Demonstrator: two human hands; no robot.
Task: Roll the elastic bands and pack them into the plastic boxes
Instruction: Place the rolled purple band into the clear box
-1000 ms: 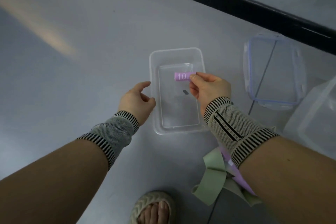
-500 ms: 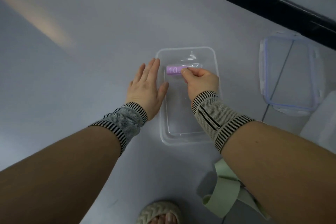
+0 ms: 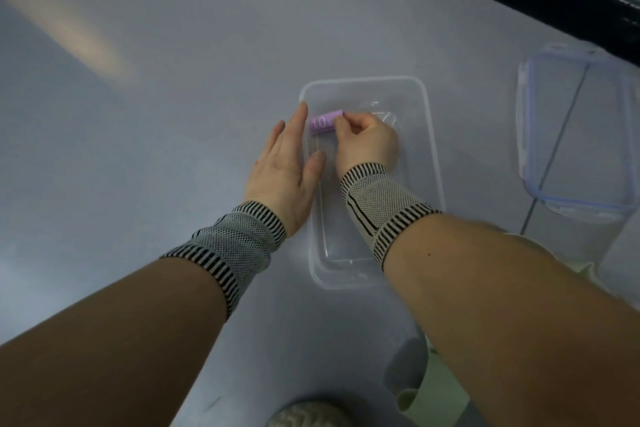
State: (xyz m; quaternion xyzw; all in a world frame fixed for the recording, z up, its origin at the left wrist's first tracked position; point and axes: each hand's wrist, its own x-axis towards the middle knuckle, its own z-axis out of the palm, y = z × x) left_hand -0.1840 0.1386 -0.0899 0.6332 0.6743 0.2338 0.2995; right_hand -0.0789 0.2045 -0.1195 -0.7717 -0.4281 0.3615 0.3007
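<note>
Nearby, steadying the clear plastic box (image 3: 429,149) on the table (image 3: 173,80) with the flat, straight-fingered left hand (image 3: 284,166) against its side, presumably against sliding, while pinching the rolled purple elastic band (image 3: 323,122) in the right hand (image 3: 367,146) fingers, lowering it into the far end.

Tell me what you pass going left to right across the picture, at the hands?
Left hand → purple roll → right hand → far side of the clear box → blue-edged lid.
</note>
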